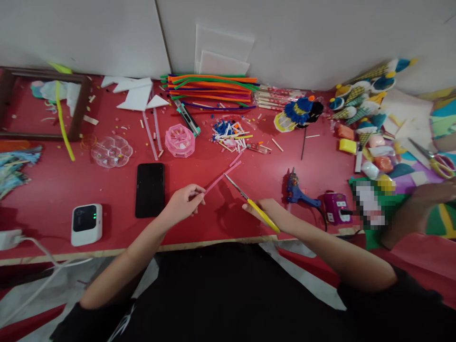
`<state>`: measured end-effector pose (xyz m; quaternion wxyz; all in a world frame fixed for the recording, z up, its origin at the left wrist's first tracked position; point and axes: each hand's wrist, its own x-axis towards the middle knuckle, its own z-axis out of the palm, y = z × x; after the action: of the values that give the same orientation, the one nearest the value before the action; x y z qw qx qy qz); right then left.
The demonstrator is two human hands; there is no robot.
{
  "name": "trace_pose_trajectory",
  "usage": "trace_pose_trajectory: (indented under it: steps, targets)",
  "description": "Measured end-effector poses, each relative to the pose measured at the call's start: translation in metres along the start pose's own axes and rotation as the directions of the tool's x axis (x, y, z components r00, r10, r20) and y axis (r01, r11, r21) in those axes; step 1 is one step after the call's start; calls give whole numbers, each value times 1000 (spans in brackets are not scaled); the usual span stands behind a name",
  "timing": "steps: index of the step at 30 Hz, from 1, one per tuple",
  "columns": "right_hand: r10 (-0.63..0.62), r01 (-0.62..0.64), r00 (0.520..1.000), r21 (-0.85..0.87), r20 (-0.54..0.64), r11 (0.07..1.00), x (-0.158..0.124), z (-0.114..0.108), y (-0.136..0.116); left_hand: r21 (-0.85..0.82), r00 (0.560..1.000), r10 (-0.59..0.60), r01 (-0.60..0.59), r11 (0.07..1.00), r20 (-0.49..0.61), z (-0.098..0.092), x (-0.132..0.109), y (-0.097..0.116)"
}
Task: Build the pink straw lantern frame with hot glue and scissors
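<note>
Pinched in the fingers of my left hand (184, 205) is a thin pink strip (219, 178), which points away to the upper right over the red table. My right hand (269, 213) is closed on the yellow handles of a pair of scissors (263, 215). The scissor tips touch or nearly touch the strip near its middle. Just beyond lies a heap of small white, blue and orange pieces (231, 134). A pink round container (180, 141) stands left of the heap.
A black phone (150, 190) lies left of my left hand. Right of my right hand are a blue glue gun (297, 192) and a purple box (337, 209). Colourful pipe cleaners (213, 89) lie along the wall. Another person's arm (409, 213) rests at the far right.
</note>
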<state>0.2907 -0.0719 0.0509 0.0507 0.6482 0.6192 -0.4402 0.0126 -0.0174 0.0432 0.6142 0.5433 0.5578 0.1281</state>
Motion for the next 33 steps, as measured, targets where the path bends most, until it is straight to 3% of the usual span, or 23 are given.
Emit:
trace_pose_trajectory:
  steps: [10, 18, 33]
  targets:
    - [-33, 33, 999, -38, -15, 999, 2, -29, 3, 8, 999, 14, -14, 1000, 34, 13, 2, -2]
    - [22, -19, 999, -77, 41, 997, 6, -44, 8, 3, 999, 11, -11, 1000, 44, 19, 2, -5]
    - [-73, 80, 997, -243, 39, 967, 30, -49, 33, -14, 999, -16, 16, 1000, 31, 20, 2, -7]
